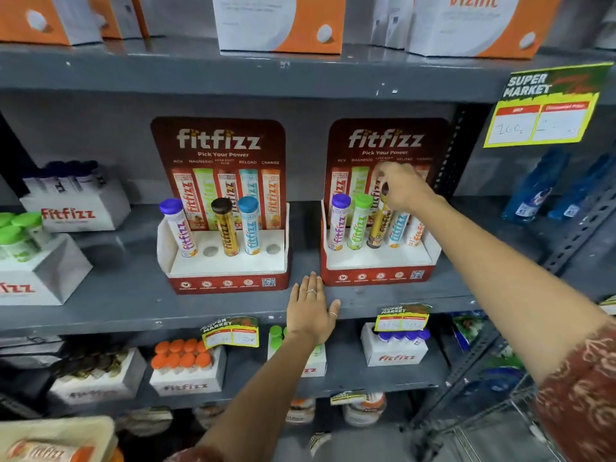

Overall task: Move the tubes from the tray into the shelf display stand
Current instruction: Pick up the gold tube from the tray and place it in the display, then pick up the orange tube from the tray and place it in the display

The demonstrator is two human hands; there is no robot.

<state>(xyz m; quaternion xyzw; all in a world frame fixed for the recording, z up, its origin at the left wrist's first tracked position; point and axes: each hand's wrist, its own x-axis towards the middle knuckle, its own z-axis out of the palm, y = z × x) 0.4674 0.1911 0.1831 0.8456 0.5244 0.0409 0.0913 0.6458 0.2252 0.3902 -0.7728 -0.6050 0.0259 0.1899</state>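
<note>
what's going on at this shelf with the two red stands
A person is stocking fizzy-tablet tubes into two red display stands. The right hand grips the cap of the dark-capped gold tube standing in the middle slot of the right stand, which now shows five tubes. The left hand rests flat on the shelf edge. The left stand holds three tubes, with two holes open.
</note>
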